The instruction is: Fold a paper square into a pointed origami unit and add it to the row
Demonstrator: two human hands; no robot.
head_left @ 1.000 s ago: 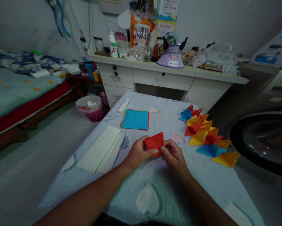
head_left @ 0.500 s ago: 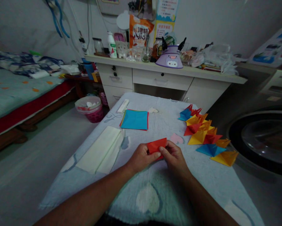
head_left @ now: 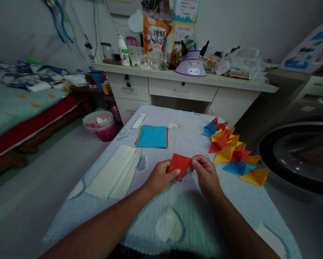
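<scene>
A folded red paper (head_left: pixel 179 162) is held just above the towel-covered table (head_left: pixel 177 219), in the middle. My left hand (head_left: pixel 159 177) pinches its lower left part. My right hand (head_left: pixel 206 174) pinches its right tip. A stack of flat coloured paper sheets (head_left: pixel 152 136), blue on top, lies farther back on the table. To the right sits a row of several folded paper shapes (head_left: pixel 233 153) in blue, red, orange and yellow.
A folded white cloth (head_left: pixel 115 172) lies at the table's left, a white stick-shaped object (head_left: pixel 138 121) at the back. Behind stands a cluttered desk (head_left: pixel 183 86). A pink bin (head_left: pixel 99 125) and a bed (head_left: pixel 18 108) are at left, a washing machine door (head_left: pixel 299 154) at right.
The red paper was pressed lower toward the table half a second ago; now both hands have lifted it a little and my right hand has slid to its right tip.
</scene>
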